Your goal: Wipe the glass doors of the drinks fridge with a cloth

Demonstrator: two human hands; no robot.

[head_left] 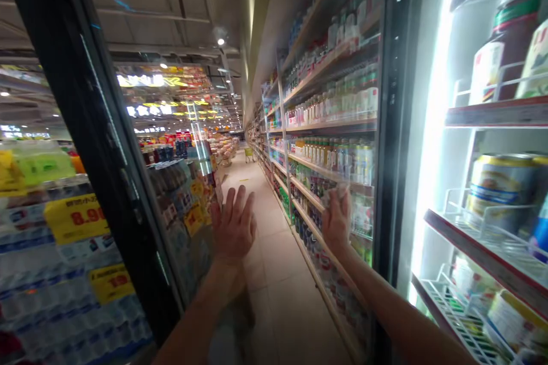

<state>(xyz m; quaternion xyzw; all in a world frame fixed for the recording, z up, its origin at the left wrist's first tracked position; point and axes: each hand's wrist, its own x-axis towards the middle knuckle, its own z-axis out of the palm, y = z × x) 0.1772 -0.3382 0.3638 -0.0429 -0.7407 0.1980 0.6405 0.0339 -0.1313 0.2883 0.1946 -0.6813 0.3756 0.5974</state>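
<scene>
A glass cooler door [274, 302] with a black frame stands in front of me, swung out from the lit cooler. My left hand [234, 225] is raised at the middle of the pane, its fingers stretched and apart. It holds nothing and seems to lie flat against the glass. Farther right, near the hinge-side frame [387, 142], my right hand [336, 222] is closed on a crumpled whitish cloth [341, 189] at the glass. The cloth is blurred, and its exact kind is hard to make out.
On the right, lit cooler shelves [492, 114] hold bottles and cans [499, 182]. The door's black outer frame [107, 142] slants at the left. Beyond it are stacked bottle packs with yellow price signs [77, 217]. Through or in the glass appear long drink shelves, an aisle floor and a distant cart [249, 154].
</scene>
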